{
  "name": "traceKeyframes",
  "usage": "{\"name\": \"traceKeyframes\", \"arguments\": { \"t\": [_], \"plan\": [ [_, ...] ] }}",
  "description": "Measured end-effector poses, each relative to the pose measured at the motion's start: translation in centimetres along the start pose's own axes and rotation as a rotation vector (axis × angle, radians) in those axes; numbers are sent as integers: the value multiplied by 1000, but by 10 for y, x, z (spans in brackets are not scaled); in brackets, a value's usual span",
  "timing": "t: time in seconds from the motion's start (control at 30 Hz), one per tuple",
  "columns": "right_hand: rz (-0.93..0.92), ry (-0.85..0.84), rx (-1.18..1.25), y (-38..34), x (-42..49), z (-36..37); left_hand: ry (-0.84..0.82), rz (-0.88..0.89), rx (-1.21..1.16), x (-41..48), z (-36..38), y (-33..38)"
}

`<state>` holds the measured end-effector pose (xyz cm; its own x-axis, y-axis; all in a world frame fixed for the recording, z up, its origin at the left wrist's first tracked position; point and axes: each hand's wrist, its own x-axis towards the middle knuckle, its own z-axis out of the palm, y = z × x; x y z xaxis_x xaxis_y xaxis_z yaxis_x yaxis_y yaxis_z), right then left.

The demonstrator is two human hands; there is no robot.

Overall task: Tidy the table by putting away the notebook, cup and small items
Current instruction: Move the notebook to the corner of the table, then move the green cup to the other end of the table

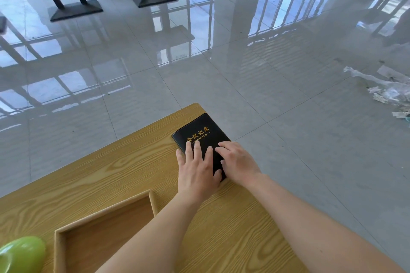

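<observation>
A black notebook (pixel 198 132) with gold lettering lies closed near the far right corner of the wooden table (pixel 124 170). My left hand (pixel 197 168) rests flat on its near left part, fingers spread. My right hand (pixel 238 163) lies flat on its near right edge, fingers pointing left. Neither hand grips it. A green cup (pixel 21 251) shows at the bottom left, partly cut off by the frame. No small items are visible.
A shallow wooden tray (pixel 106 210) sits on the table near me, partly under my left forearm. Beyond the table is glossy tiled floor, with black stand bases (pixel 75 10) far off and crumpled plastic wrap (pixel 390 88) at the right.
</observation>
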<state>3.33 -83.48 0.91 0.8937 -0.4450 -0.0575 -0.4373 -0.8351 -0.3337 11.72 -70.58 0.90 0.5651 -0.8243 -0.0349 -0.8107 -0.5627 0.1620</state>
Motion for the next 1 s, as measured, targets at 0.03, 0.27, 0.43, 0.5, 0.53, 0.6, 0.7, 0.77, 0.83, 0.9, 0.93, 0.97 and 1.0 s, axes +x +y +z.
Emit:
{"name": "traceKeyframes", "arguments": {
  "t": [0.03, 0.27, 0.43, 0.5, 0.53, 0.6, 0.7, 0.77, 0.83, 0.9, 0.93, 0.97, 1.0],
  "plan": [
    [-8, 6, -4, -4, -3, -2, 0, -6, 10, -5, -5, -6],
    [-105, 16, -15, -54, -19, -13, 31, -119, 25, -60, -31, -61],
    [-199, -12, -8, -107, -30, -13, 53, -226, 49, -112, -46, -99],
    [-236, -29, -9, -130, -36, -10, 80, -270, 52, -135, -53, -111],
    [-257, -38, -10, -142, -39, -8, 88, -293, 58, -147, -56, -118],
    [-303, -56, -11, -167, -45, -3, 97, -338, 80, -173, -63, -131],
    [-356, -78, 20, -204, -54, 3, 96, -401, 104, -212, -70, -150],
    [-396, -81, 45, -228, -61, 6, 100, -438, 110, -237, -75, -161],
    [-439, -89, 55, -249, -66, 10, 109, -485, 106, -259, -80, -171],
    [-474, -98, 63, -268, -70, 14, 118, -537, 100, -278, -85, -180],
    [-489, -102, 67, -276, -72, 17, 120, -559, 101, -288, -87, -184],
    [-506, -107, 72, -285, -75, 20, 124, -577, 102, -298, -89, -188],
    [-525, -112, 77, -293, -77, 23, 131, -595, 100, -307, -91, -191]
  ]
}}
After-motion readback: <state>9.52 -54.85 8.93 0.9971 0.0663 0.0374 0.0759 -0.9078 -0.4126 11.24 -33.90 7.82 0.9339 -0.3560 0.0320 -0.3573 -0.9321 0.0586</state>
